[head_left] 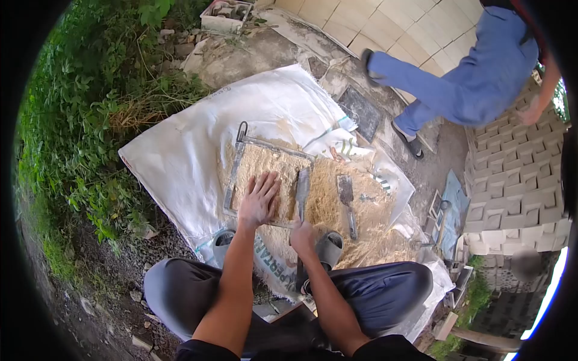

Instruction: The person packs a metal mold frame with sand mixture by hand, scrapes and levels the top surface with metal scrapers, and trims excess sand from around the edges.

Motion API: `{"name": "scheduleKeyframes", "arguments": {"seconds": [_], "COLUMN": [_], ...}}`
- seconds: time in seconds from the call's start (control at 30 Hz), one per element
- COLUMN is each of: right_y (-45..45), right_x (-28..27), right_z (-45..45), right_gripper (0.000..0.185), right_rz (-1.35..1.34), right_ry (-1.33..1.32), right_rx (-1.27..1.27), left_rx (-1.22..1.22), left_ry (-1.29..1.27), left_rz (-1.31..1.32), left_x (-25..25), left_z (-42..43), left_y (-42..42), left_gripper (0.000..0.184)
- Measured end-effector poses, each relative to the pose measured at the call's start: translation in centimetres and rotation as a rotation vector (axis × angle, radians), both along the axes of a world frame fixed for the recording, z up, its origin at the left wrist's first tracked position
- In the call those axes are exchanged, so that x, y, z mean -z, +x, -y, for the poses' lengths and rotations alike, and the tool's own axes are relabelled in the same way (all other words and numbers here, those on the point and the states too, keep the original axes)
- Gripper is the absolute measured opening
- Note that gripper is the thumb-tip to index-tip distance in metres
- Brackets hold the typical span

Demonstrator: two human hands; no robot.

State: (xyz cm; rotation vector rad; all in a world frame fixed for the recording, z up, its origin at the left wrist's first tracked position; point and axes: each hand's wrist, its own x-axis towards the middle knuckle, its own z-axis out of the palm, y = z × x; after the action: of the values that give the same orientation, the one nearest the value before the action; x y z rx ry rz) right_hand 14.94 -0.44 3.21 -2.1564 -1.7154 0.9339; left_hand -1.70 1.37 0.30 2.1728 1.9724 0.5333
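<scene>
My left hand (259, 200) lies flat, fingers spread, on tan sandy mix (265, 161) that fills a square metal frame mould (230, 191). A wire loop stands at the mould's far left corner. My right hand (302, 236) is wrapped round the handle of a trowel (303, 188), whose long blade points away from me along the mould's right side. Right of it, a second, smaller trowel (345, 191) rests on a loose heap of the same mix (324, 180).
A white woven sack sheet (180, 141) is spread beneath everything. At the upper right, a person in blue trousers (457, 93) steps past stacked pale blocks (512, 174). Green plants (72, 132) line the left side. A white crate (224, 18) stands at the back.
</scene>
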Motion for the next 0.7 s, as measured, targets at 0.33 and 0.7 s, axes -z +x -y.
{"name": "scheduleKeyframes", "arguments": {"seconds": [0.33,0.7], "right_y": [-0.6,2.6], "right_x": [0.0,-11.6], "right_z": [3.8,0.5], "right_gripper": [0.047,0.045], "right_rz": [-0.04,-0.285], "right_ry": [0.256,-0.149], "right_rx": [0.059,0.075], "left_rx": [0.003,0.015], "left_ry": [0.025,0.05], "left_rz": [0.012,0.068], "left_x": [0.2,0.1], "left_z": [0.2,0.1], "left_y": [-0.1,-0.1], "left_gripper": [0.05,0.052]}}
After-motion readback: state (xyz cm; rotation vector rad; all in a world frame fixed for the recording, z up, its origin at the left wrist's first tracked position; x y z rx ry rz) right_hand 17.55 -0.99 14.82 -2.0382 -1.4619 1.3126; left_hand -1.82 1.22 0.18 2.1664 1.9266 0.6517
